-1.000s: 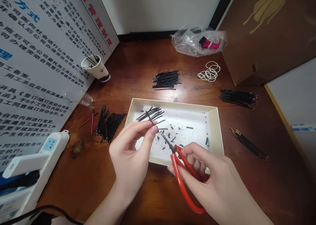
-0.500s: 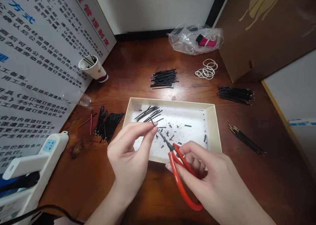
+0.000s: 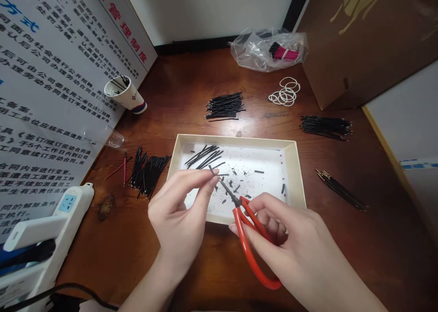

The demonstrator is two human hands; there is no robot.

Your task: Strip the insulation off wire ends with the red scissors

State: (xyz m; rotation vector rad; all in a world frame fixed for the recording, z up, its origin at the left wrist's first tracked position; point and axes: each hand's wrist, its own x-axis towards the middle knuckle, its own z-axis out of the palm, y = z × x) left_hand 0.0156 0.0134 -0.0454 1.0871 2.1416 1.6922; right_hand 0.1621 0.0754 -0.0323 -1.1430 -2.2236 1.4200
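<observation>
My left hand (image 3: 183,200) pinches a short black wire (image 3: 211,169) between thumb and index finger, one end sticking up past the fingertips. In my right hand (image 3: 278,230) is a pair of red-handled scissors (image 3: 251,252), fingers wrapped around the handles. The scissor tips sit close by my left thumb, at the wire; whether they touch it I cannot tell. Both hands are over the near side of a shallow cream box (image 3: 300,175) with a white floor. Inside the box lie several black wires (image 3: 205,157) and scattered black scraps (image 3: 236,189).
Bundles of black wires lie behind the box (image 3: 224,106), to its left (image 3: 148,173) and to its right (image 3: 325,127). White rubber bands (image 3: 284,92) and a clear plastic bag (image 3: 253,52) are at the back. A paper cup (image 3: 128,95) and a power strip (image 3: 65,216) stand left.
The camera view has shifted slightly, so the table items appear a little further left and up. Both hands keep their grip on the wire and the scissors, nearly still.
</observation>
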